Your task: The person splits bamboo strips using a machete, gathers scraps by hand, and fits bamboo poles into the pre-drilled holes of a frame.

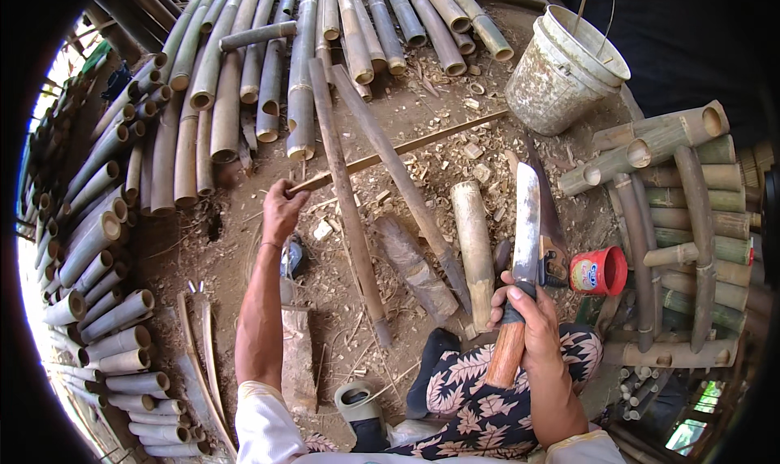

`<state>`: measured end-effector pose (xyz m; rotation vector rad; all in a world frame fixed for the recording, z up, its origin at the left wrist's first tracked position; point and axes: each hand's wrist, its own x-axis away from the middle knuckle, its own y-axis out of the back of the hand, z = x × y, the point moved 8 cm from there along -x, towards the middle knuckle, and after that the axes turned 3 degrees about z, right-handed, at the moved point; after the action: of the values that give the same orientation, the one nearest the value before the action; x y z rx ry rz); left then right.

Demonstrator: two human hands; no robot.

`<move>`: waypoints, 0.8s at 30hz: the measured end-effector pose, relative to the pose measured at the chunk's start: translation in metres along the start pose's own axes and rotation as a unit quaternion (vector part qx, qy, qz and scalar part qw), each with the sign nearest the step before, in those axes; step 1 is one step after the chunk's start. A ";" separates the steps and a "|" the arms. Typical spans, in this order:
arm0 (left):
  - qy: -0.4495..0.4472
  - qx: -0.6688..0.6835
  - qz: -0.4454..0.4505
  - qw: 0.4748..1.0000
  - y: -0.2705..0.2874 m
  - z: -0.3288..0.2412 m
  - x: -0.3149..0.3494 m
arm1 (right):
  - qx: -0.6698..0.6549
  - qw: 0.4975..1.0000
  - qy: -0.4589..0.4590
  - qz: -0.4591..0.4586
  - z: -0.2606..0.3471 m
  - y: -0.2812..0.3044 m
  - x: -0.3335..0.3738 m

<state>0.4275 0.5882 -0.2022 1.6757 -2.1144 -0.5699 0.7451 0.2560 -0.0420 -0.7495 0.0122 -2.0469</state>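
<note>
A person sits among cut bamboo, a long strip [422,141] in one hand and a broad steel knife [527,220] in the other

The left hand [283,210] pinches the near end of the thin, flat strip, which slants across two rough grey-brown poles [349,212] above the dirt floor [203,261]; the right hand [532,310] is closed around the knife's dark collar and reddish wooden handle, its mottled blade pointing away from the body; pale, jagged chips [473,150] litter the ground near smooth, hollow bamboo tubes [301,82], a scuffed white bucket [556,82] and a glossy red tub [599,271]
</note>
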 end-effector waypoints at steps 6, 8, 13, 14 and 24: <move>-0.031 0.469 -0.154 0.869 0.151 -0.097 0.081 | -0.017 1.000 0.017 0.020 -0.002 -0.001 0.015; -0.102 0.356 -0.263 0.891 0.202 -0.166 0.115 | -0.004 0.999 0.037 0.023 -0.003 0.001 0.017; -0.103 -0.099 -0.441 0.886 0.264 -0.313 0.157 | 0.027 0.996 0.083 0.025 -0.015 0.009 0.019; -0.129 -0.083 -0.479 0.864 0.281 -0.323 0.159 | 0.035 0.995 0.081 0.039 -0.016 0.003 0.021; -0.209 -0.176 -0.579 0.768 0.495 -0.367 0.292 | 0.399 0.905 0.012 0.146 -0.033 -0.009 0.064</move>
<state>0.1524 0.3772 0.3847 2.6080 -0.7547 -1.6688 0.6969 0.2024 -0.0345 -0.1827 -0.6286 -1.5626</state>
